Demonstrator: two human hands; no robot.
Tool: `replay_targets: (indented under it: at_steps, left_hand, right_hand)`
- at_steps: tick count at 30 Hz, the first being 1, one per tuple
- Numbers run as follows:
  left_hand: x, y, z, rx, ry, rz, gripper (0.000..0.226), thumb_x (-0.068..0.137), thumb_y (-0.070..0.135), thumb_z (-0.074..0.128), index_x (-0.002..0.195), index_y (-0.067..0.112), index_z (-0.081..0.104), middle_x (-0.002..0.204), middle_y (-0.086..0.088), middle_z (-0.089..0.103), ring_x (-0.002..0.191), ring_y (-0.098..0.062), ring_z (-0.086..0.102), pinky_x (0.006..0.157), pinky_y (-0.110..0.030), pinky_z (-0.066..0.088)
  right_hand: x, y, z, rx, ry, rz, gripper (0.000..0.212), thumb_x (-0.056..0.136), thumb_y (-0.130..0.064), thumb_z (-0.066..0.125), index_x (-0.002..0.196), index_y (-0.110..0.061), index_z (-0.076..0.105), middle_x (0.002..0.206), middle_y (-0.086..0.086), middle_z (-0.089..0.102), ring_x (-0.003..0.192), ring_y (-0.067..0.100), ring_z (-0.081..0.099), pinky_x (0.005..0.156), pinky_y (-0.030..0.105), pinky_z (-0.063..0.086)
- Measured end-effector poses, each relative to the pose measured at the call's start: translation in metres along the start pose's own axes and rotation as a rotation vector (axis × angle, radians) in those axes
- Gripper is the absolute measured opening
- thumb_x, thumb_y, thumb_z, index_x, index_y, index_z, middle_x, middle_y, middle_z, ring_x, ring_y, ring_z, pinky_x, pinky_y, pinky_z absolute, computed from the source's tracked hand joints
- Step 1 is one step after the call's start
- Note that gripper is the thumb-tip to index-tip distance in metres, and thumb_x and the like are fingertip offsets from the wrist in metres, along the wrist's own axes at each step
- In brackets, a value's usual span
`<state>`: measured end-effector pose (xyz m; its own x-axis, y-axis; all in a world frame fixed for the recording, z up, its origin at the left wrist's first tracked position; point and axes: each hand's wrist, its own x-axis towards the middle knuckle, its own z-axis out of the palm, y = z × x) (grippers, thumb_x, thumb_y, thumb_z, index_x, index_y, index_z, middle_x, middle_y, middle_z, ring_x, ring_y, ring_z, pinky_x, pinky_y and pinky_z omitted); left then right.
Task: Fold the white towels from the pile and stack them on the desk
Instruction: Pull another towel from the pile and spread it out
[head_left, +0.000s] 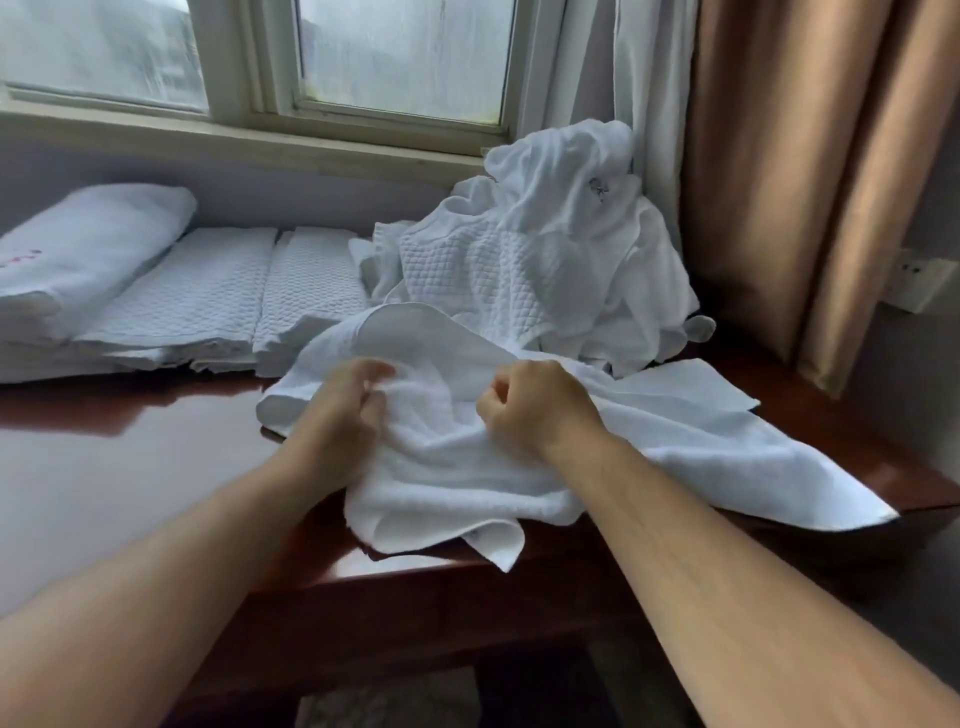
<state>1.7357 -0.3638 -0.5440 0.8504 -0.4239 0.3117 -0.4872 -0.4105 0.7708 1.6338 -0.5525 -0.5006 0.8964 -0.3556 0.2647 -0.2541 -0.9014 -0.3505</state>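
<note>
A crumpled white towel lies spread over the front right of the reddish wooden desk, one corner hanging over the front edge. My left hand is clenched on a fold at the towel's left side. My right hand is a fist gripping a bunch of the same towel near its middle. Behind it rises the pile of unfolded white towels, leaning against the window corner. Folded waffle-weave towels lie in a row at the back left, beside a thicker folded towel.
A window with a pale sill runs behind the desk. Brown curtains hang at the right, next to a white sheer curtain. A wall socket sits at the far right. The desk's front edge is just below my forearms.
</note>
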Motion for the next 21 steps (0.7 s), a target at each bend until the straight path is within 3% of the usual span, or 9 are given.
replay_targets:
  at_steps: [2, 4, 7, 9, 12, 15, 17, 21]
  left_hand:
    - [-0.002, -0.017, -0.016, 0.109, 0.169, -0.138, 0.019, 0.095, 0.008, 0.053, 0.112, 0.016, 0.057, 0.113, -0.005, 0.057, 0.108, -0.029, 0.055, 0.092, -0.033, 0.038]
    - [-0.004, -0.031, -0.031, 0.27, 0.195, -0.295, 0.019, 0.09, 0.023, 0.058, 0.107, 0.013, 0.056, 0.116, -0.011, 0.056, 0.112, -0.034, 0.053, 0.094, -0.038, 0.041]
    - [-0.008, -0.042, -0.046, 0.654, 0.12, -0.549, 0.072, 0.087, 0.065, 0.049, 0.13, 0.007, 0.056, 0.134, -0.018, 0.053, 0.125, -0.037, 0.045, 0.101, -0.048, 0.039]
    - [-0.006, -0.04, -0.049, 0.733, 0.101, -0.597, 0.086, 0.086, 0.075, 0.039, 0.137, 0.007, 0.053, 0.139, -0.019, 0.048, 0.129, -0.037, 0.04, 0.104, -0.05, 0.035]
    - [0.002, -0.029, -0.041, 0.561, 0.004, -0.447, 0.051, 0.09, 0.067, 0.042, 0.11, 0.028, 0.067, 0.133, -0.015, 0.053, 0.125, -0.037, 0.044, 0.103, -0.047, 0.038]
    - [0.004, -0.015, -0.024, 0.315, -0.151, -0.316, 0.049, 0.092, 0.053, 0.046, 0.12, 0.016, 0.063, 0.129, -0.011, 0.06, 0.12, -0.033, 0.054, 0.101, -0.038, 0.041]
    - [0.002, -0.009, -0.019, 0.085, -0.088, -0.268, 0.034, 0.096, 0.036, 0.05, 0.121, 0.016, 0.06, 0.122, -0.007, 0.066, 0.115, -0.029, 0.059, 0.094, -0.031, 0.041]
    - [0.0, 0.002, -0.026, -0.505, 0.119, -0.333, 0.011, 0.1, 0.024, 0.051, 0.105, 0.021, 0.061, 0.092, -0.004, 0.067, 0.083, -0.022, 0.064, 0.083, -0.044, 0.053]
  right_hand:
    - [0.014, -0.014, 0.017, 0.005, -0.151, -0.065, 0.025, 0.091, -0.036, 0.055, 0.069, -0.023, 0.058, 0.071, -0.006, 0.062, 0.069, 0.016, 0.057, 0.057, 0.028, 0.039]
    - [0.026, -0.021, 0.031, 0.052, -0.268, -0.097, 0.019, 0.091, -0.039, 0.057, 0.08, -0.026, 0.066, 0.08, -0.011, 0.065, 0.079, 0.014, 0.06, 0.064, 0.028, 0.043]
    - [0.032, -0.022, 0.049, 0.183, -0.302, -0.113, 0.023, 0.091, -0.046, 0.052, 0.099, -0.037, 0.072, 0.084, -0.016, 0.065, 0.085, 0.01, 0.06, 0.072, 0.026, 0.046]
    - [0.033, -0.019, 0.059, 0.183, -0.254, -0.157, 0.037, 0.089, -0.057, 0.042, 0.103, -0.04, 0.071, 0.088, -0.013, 0.065, 0.089, 0.01, 0.059, 0.08, 0.033, 0.049]
    - [0.03, -0.013, 0.066, 0.197, -0.182, -0.213, 0.041, 0.084, -0.068, 0.035, 0.078, -0.038, 0.063, 0.082, -0.009, 0.059, 0.091, 0.011, 0.054, 0.077, 0.035, 0.041]
    - [0.026, -0.009, 0.069, 0.221, -0.138, -0.228, 0.036, 0.08, -0.067, 0.039, 0.067, -0.038, 0.057, 0.077, -0.007, 0.057, 0.085, 0.012, 0.053, 0.073, 0.034, 0.041]
    - [0.024, -0.006, 0.068, 0.256, -0.122, -0.211, 0.038, 0.08, -0.06, 0.04, 0.069, -0.029, 0.059, 0.077, -0.007, 0.057, 0.083, 0.013, 0.053, 0.074, 0.036, 0.041]
    - [0.025, -0.004, 0.066, 0.271, -0.154, -0.209, 0.031, 0.096, -0.042, 0.043, 0.079, -0.028, 0.065, 0.089, -0.007, 0.062, 0.09, 0.015, 0.054, 0.08, 0.035, 0.041]
